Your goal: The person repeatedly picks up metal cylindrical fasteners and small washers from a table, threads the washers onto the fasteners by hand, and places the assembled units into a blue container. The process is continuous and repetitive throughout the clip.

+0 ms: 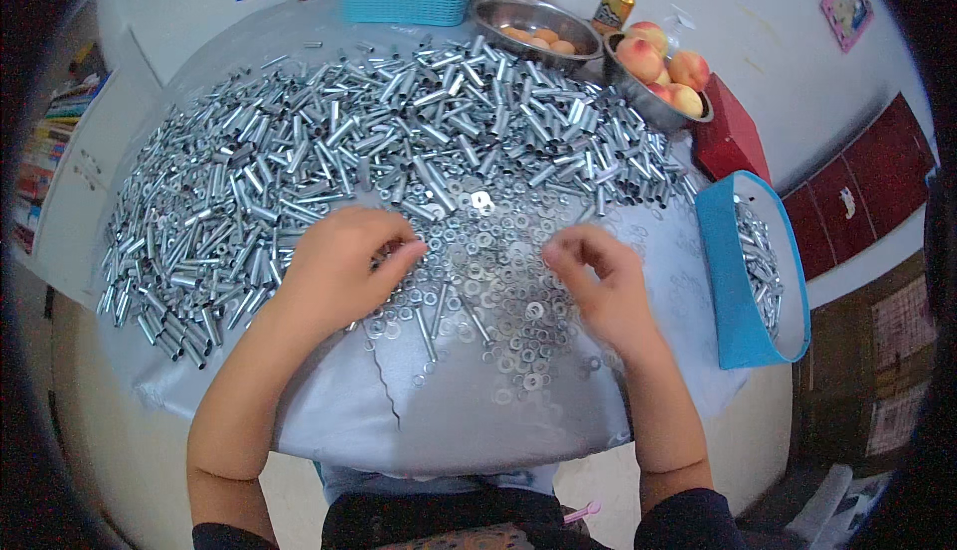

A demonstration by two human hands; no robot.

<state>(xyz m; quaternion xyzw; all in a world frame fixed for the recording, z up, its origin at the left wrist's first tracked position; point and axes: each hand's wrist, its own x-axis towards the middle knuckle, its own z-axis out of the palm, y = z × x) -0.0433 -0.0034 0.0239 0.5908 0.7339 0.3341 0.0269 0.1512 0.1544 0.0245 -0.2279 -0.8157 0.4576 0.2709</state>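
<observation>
Washers (498, 261) lie scattered mid-table between both hands, with tubes (329, 151) heaped behind them. Left hand (339, 269) pinches something small at its fingertips; what, I cannot tell. Right hand (598, 286) curls loosely over the washers, fingers bent, grasping nothing visible. Blue bin (738, 291) stands right.

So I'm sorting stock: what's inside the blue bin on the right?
The blue bin holds short metal tubes, like those heaped on the table. Its near wall hides the bottom, so how deep they lie cannot be seen.

Home piecework spot: fruit bowls (658, 101), egg bowl (533, 21), tube-heaped table (478, 420).
</observation>
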